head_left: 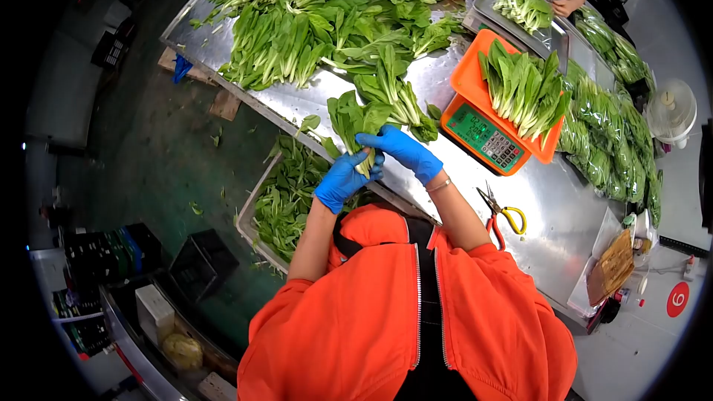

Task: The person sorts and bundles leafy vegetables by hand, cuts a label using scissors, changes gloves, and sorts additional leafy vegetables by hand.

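Observation:
My left hand (343,180), in a blue glove, is wrapped round the pale stem end of a leafy bok choy (347,120) at the table's near edge. Against the same plant, my right hand (402,151), also gloved in blue, has its fingers closed on the leaves and stem. Part of the stem is hidden behind the fingers. Just beyond my hands, more loose bok choy (397,96) lies on the metal table (297,100). Below my left hand stands a pale bin (249,226) of loose green leaves (286,212).
A large heap of bok choy (297,30) covers the far side. To the right, an orange scale (479,134) carries a tray of bok choy; scissors (497,212) lie nearby. Bagged greens (605,134) line the right edge. A co-worker's hand (568,4) is beside another tray.

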{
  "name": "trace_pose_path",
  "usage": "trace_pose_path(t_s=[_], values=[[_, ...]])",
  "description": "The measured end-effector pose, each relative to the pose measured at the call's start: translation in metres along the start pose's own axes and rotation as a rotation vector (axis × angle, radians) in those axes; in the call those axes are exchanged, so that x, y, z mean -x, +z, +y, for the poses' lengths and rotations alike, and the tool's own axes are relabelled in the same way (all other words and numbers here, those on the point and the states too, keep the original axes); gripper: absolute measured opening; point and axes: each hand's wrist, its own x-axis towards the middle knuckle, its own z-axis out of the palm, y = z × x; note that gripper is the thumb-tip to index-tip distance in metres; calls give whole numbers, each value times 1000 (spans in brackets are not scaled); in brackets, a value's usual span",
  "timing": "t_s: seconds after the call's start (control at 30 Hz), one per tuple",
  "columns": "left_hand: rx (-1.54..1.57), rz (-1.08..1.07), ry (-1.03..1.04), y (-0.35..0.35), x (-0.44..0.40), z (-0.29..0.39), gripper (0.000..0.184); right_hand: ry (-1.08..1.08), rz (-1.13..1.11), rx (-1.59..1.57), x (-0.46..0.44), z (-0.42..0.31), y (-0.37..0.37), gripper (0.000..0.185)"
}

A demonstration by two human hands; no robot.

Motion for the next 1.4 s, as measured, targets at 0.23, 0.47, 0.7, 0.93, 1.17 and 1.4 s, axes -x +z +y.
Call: trace_pose_path(t_s=[0.23,0.47,0.7,0.93,1.17,1.4], values=[[-263,129,58,19,8,-3,27,103,-21,-143,21,-22,15,31],[-123,41,-35,23,17,0,41,-23,120,-440,22,-6,19,34],[156,13,101,16,12,-9,40,-5,361,-45,24,3,4,50],[440,22,41,14,6,-19,32,-327,599,1,42,-11,21,17],[-238,229,153,17,2,-34,26,-203,619,307,35,-10,20,21],[187,47,105,17,-10,-29,29,-96,405,-381,36,-11,-2,15]])
